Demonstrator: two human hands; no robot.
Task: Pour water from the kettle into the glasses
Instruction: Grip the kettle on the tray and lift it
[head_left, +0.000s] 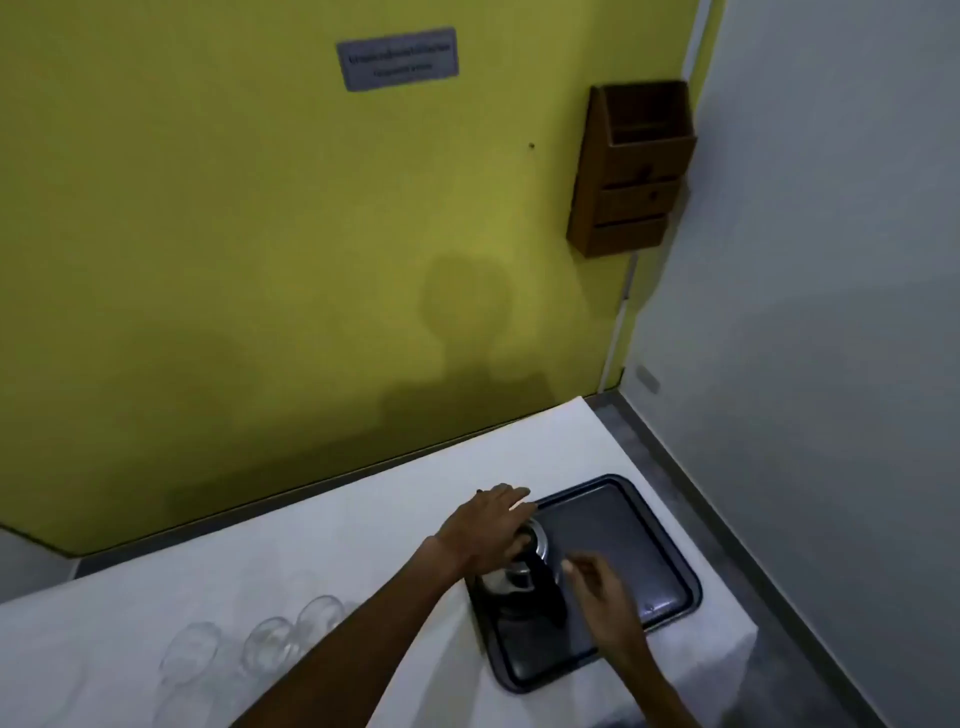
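A steel kettle (519, 579) with a black handle stands at the left end of a dark tray (613, 525). My left hand (488, 525) lies over the kettle's lid, fingers spread toward the tray's far corner. Just right of the black handle hovers my right hand (602, 587), fingers loosely apart and blurred, holding nothing. Three clear glasses stand on the white tablecloth to the left: one (189, 657), another (270, 644), and a third (319, 613) partly behind my left forearm.
The white-clothed table (363, 519) ends just right of the tray, with grey floor beyond. A yellow wall runs behind the table. A brown wooden holder (631, 166) hangs on that wall, and a grey wall stands to the right.
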